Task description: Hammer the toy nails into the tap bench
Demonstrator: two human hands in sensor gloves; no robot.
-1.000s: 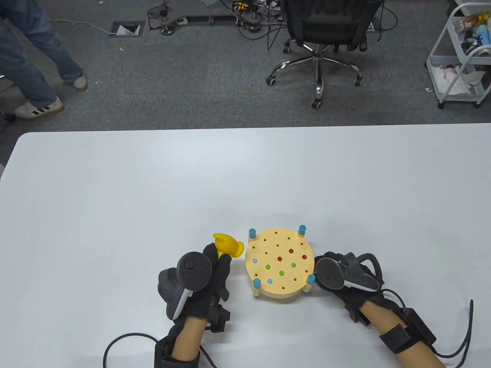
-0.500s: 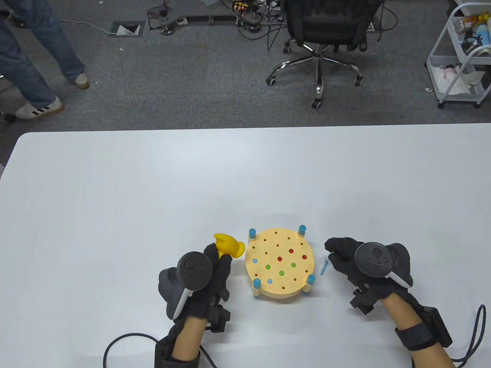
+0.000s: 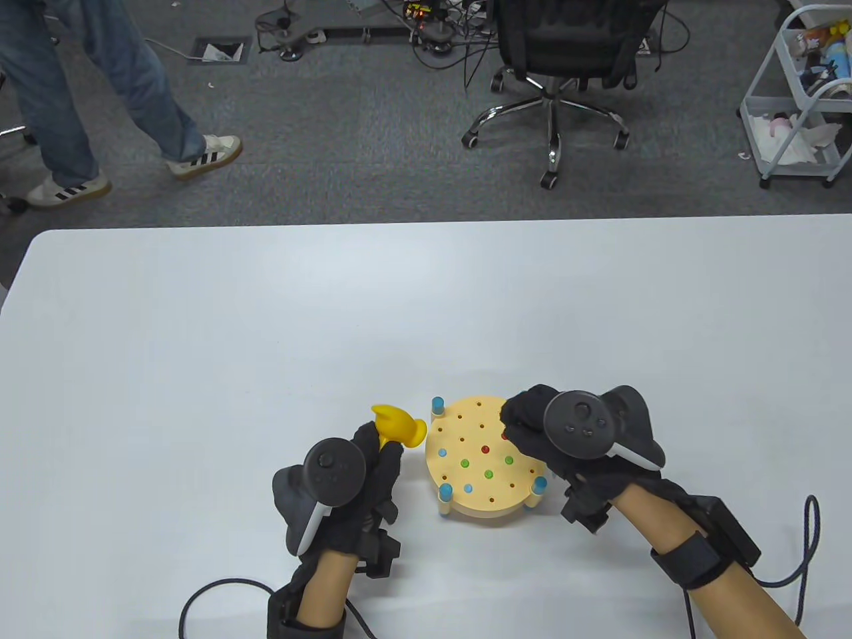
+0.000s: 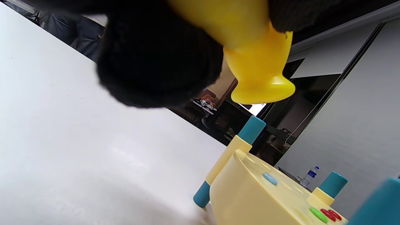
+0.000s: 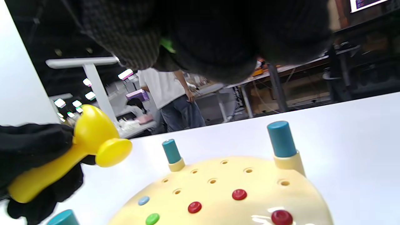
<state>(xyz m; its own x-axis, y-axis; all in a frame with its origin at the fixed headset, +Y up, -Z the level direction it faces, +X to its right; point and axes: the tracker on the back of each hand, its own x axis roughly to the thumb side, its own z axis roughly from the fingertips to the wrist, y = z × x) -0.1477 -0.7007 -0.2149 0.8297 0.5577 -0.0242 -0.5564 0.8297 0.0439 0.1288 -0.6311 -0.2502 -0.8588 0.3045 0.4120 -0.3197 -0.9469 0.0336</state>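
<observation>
The round cream tap bench (image 3: 466, 496) stands on blue-tipped legs near the table's front edge. Red (image 3: 485, 449), green (image 3: 488, 474) and blue (image 3: 441, 452) nails sit flush in its top. My left hand (image 3: 383, 449) grips the yellow toy hammer (image 3: 397, 426) just left of the bench, its head raised beside the rim (image 4: 256, 72). My right hand (image 3: 516, 416) hovers over the bench's far right part. In the right wrist view its fingers (image 5: 187, 40) are bunched together above the bench top (image 5: 234, 178). What they pinch is hidden. The loose blue nail is out of sight.
The white table (image 3: 266, 333) stretches far and left of the bench. Glove cables lie near the front edge (image 3: 809, 552). Beyond the table are an office chair (image 3: 559, 53), a white cart (image 3: 799, 100) and a person walking (image 3: 100, 100).
My right hand drew back to the right, uncovering a loose blue nail beside the bench, then moved left and forward over the bench. The nail no longer shows. My left hand and the hammer stayed put.
</observation>
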